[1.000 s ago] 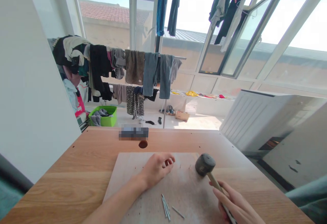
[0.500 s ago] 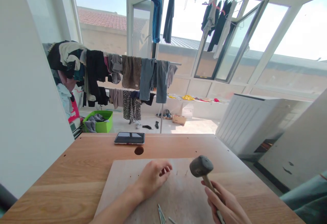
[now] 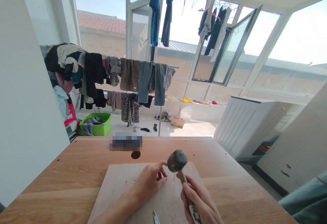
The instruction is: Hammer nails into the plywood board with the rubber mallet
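Observation:
My right hand [image 3: 199,196] grips the handle of a mallet [image 3: 178,161] with a dark grey head, raised over the wooden board [image 3: 109,186]. A thin nail [image 3: 174,177] stands upright in the board, just below the mallet head. Close to its left, my left hand [image 3: 150,179] rests over the board with index finger and thumb apart; nothing shows between them. Loose nails [image 3: 156,218] lie at the board's near edge, partly cut off by the frame. Small dark dots mark the board left of my left hand.
The board lies on a wooden table [image 3: 63,183] with a round hole [image 3: 135,154] near its far side. A pixelated dark object [image 3: 126,143] sits by that hole. Beyond are a green basket [image 3: 102,128], a drying rack with clothes [image 3: 130,75] and a white cabinet [image 3: 245,125].
The mallet and my right hand have moved left, closer to my left hand and the nail. My left index finger has lifted away from the thumb. The view has shifted slightly.

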Tool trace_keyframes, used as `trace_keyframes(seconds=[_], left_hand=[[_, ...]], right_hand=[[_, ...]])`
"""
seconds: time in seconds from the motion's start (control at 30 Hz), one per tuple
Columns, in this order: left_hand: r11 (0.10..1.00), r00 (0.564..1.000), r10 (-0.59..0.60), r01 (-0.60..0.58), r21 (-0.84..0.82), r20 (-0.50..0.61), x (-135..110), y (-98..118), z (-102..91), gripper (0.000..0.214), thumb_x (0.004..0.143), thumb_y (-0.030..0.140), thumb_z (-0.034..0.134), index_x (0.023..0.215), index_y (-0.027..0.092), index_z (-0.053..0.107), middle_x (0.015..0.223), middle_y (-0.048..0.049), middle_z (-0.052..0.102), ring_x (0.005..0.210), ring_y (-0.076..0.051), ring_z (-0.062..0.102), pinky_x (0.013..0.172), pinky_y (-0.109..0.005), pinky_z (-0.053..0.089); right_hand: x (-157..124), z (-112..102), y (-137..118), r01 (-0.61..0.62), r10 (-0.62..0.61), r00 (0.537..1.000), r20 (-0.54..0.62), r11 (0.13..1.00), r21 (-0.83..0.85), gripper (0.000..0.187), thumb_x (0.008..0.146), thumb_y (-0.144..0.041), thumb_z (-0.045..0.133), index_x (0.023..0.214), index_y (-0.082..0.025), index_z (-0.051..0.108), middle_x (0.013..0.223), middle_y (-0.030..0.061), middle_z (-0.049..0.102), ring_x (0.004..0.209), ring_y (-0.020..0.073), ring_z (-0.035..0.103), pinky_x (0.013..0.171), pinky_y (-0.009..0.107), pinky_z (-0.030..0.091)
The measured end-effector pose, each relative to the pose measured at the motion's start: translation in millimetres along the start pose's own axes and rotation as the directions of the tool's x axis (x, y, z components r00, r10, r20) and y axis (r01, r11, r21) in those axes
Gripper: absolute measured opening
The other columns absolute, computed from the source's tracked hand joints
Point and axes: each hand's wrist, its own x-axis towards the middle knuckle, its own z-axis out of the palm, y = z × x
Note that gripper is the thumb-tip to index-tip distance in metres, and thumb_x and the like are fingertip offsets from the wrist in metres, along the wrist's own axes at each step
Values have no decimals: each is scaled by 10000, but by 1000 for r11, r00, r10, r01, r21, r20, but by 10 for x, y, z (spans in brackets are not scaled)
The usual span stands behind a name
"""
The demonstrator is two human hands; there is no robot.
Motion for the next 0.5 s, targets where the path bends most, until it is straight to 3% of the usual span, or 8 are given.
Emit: trace_keyframes(seconds=[0.1, 0.3, 0.5], left_hand=[[1000, 1000, 5, -5, -6, -4, 1, 3, -1, 483, 753, 99, 621, 1213, 246, 608, 836, 36, 721, 664, -120, 586, 667, -223, 461], [1000, 1000, -28, 28, 4, 2, 6, 43, -25, 497, 732, 96, 601, 1217, 205, 601, 831, 10, 721, 675, -141, 610, 662, -237, 467], [999, 1000, 23, -23, 23, -7, 6, 44, -29, 472, 710, 48, 552, 1151, 194, 640, 843, 1, 718, 673, -132, 605, 640, -221, 446]], right_hand=[[-2, -13, 104, -23, 26, 999, -44, 997, 75, 712, 737, -752, 634, 1169, -188, 575, 618, -52, 504, 415, 54, 434, 378, 145, 370], [-25, -63, 143, 58, -52, 997, 52, 991, -121, 720, 763, -775, 575, 1117, -151, 630, 570, -38, 498, 427, 73, 426, 392, 172, 357], [-80, 2, 182, 56, -65, 996, -56, 987, -153, 798, 717, -832, 558, 1136, -161, 659, 591, -8, 554, 519, 127, 502, 510, 227, 452]])
